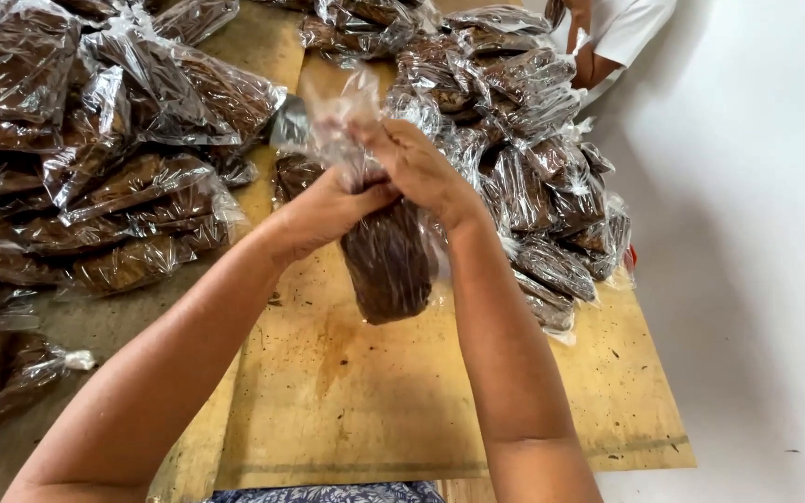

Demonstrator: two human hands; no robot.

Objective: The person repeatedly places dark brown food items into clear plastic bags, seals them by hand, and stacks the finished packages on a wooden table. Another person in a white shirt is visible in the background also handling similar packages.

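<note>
Bags (132, 186) of dark brown filling, each in clear crinkled plastic, lie heaped on the left of the surface (384, 401), and a second heap (533, 177) runs along its right edge toward the far end. A few more bags (2, 373) sit at the near left. Between the heaps a bare strip stays free, and nothing stands between the hands and the bag they hold. At the far right a co-worker's arm (589, 65) in a white sleeve reaches to the second heap.

The surface is a tan board, stained and flecked with dark crumbs, with a seam down its left part. To the right lies a plain pale floor (757, 279).

The held bag (387, 261) hangs just above the middle of the board, between the two heaps. Its lower part is packed tight with the dark brown filling; its clear top (342, 121) is gathered into a loose, crumpled neck that sticks up above the hands. The left hand (323, 212) wraps its fingers closed round the neck from the left. The right hand (416, 168) clamps the neck from the right, fingers curled shut on the plastic, touching the left hand.
</note>
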